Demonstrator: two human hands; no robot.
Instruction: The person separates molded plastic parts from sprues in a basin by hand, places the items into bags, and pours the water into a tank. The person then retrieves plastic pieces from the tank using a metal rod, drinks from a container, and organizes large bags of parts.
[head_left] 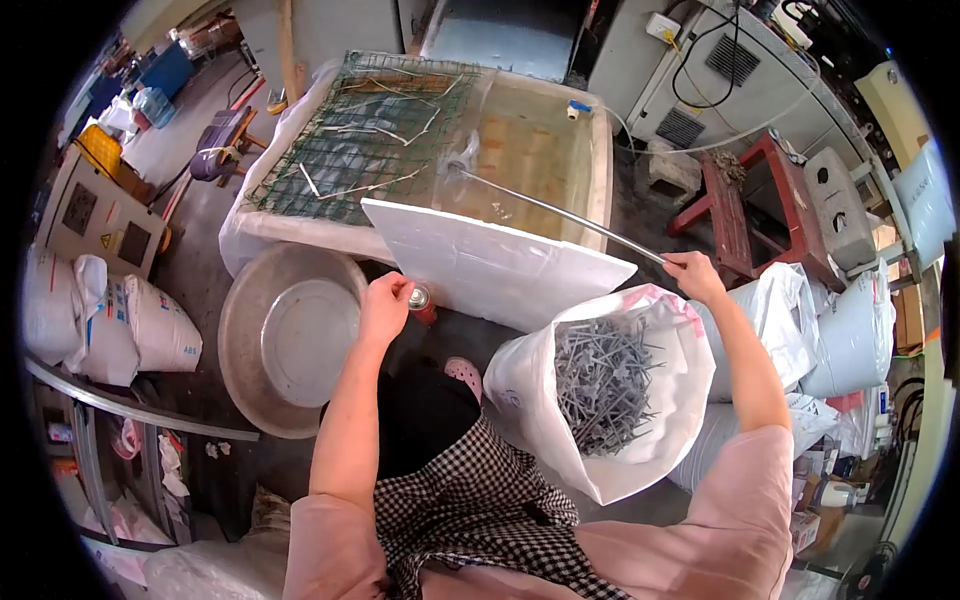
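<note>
My right hand [694, 276] is closed around the near end of a long metal rod [570, 218]. The rod slants down to the left into a water-filled tub [604, 150]; its far end is blurred in the water. My left hand [384, 308] is held in front of me with its fingers pinched together, and what they hold, if anything, I cannot make out. Close beside that hand stands a red can [424, 306] with a metallic top. Below my right hand, a white woven sack [530, 370] stands open, holding many grey plastic strips [605, 390].
A green wire mesh [345, 140] covers the tub's left half. A white board [490, 262] leans against its front. At left sits a large round basin [240, 345]. A red stool [722, 215] and concrete blocks [838, 208] stand at right, filled sacks [155, 325] at far left.
</note>
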